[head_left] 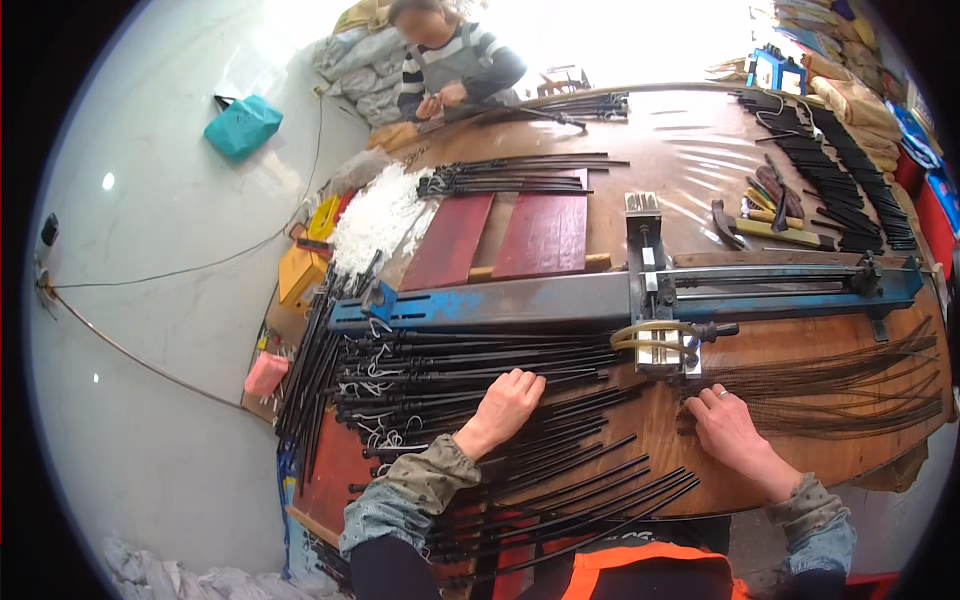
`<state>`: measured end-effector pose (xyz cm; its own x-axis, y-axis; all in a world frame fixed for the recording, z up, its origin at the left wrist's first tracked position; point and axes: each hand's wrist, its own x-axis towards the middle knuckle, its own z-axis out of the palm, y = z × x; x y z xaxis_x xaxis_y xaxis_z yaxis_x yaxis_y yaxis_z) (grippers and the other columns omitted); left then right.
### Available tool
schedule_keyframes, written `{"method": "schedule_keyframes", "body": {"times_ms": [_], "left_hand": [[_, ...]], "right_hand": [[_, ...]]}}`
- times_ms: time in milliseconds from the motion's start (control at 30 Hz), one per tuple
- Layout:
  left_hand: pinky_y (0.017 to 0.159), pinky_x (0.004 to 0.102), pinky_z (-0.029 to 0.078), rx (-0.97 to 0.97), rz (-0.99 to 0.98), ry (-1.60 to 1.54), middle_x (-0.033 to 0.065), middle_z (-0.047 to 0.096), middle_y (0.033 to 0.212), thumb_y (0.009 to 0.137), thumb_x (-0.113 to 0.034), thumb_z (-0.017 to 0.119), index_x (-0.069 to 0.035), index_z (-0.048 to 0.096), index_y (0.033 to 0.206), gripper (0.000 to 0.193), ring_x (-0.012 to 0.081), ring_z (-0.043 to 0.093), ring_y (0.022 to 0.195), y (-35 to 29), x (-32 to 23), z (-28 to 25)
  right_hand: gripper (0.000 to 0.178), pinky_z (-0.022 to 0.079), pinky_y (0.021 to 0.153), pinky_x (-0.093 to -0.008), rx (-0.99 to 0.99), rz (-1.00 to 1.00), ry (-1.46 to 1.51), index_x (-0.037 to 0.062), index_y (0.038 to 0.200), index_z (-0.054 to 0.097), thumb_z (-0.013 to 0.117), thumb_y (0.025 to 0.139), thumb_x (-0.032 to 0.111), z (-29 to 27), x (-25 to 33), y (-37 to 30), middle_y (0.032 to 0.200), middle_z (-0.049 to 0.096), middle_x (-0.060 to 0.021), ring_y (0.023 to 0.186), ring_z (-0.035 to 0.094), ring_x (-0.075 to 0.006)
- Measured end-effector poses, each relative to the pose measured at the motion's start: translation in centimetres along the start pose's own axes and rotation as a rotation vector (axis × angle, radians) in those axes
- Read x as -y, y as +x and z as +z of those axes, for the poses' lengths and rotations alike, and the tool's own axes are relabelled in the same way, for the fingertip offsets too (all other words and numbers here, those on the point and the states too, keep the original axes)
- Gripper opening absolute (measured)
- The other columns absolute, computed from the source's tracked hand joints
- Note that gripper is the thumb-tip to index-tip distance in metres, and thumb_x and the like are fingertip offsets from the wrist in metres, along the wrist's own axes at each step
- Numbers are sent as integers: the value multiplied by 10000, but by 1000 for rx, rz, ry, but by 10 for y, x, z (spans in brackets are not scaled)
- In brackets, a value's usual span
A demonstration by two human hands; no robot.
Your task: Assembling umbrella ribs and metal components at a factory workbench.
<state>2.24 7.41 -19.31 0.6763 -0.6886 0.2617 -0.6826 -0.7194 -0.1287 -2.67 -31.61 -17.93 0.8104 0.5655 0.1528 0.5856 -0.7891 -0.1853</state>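
My left hand point(508, 408) rests over a spread of long black rods point(480, 345), its fingers closed around a black rod that points right. White cords hang at the left ends of these rods. My right hand point(728, 428), with a ring on one finger, has its fingers bent together at the left ends of a bundle of thin brown wires point(840, 400); whatever lies in the fingertips is hidden. Just above both hands is the metal clamp point(662, 352) of a long blue bench fixture point(500, 302), with a yellowish tube looped across it.
Dark red boards point(540, 230) and a white heap point(385, 220) lie beyond the fixture. A hammer point(728, 225) and other hand tools are at the right. More black rods point(820, 160) line the far right edge. Across the table point(660, 130) a person point(455, 65) handles rods.
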Motion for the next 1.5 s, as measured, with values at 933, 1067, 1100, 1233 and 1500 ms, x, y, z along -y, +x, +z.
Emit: {"method": "schedule_keyframes", "body": {"times_ms": [933,1067,1100,1233,1500], "left_hand": [[590,418,506,119,203,-225,129,603,828,902,-36,549,-28,542,1238,336,307,612,736,146,-116,-104],[605,444,490,-57,329,-153,147,553,811,902,-15,575,-3,576,1209,307,337,596,744,204,-97,-138],[605,447,489,-62,353,-136,151,550,814,905,-29,589,-7,576,1221,316,340,597,752,225,-104,-139],[588,445,488,75,442,-201,134,558,792,922,-81,606,-77,596,1229,307,328,622,720,282,-137,-117],[594,450,498,48,469,-289,137,587,777,917,-120,625,-99,600,1203,287,352,634,715,300,-146,-96]], "right_hand": [[636,520,856,-407,-686,-40,-4,-35,1346,518,729,845,295,-32,-47,-33,1104,628,-140,1017,612,-309],[641,547,702,-421,-593,583,17,79,1405,496,704,857,338,-45,-134,-78,1031,684,-152,868,672,-323],[641,548,678,-422,-658,543,77,100,1411,494,710,855,335,-56,-131,-77,988,694,-150,832,675,-321],[630,559,667,-404,-625,240,-2,154,1414,501,711,854,354,-93,-141,-80,939,715,-143,792,695,-297],[500,567,680,-397,-720,186,-35,215,1318,577,704,857,360,-82,-183,-84,914,722,-88,784,705,-285]]}}
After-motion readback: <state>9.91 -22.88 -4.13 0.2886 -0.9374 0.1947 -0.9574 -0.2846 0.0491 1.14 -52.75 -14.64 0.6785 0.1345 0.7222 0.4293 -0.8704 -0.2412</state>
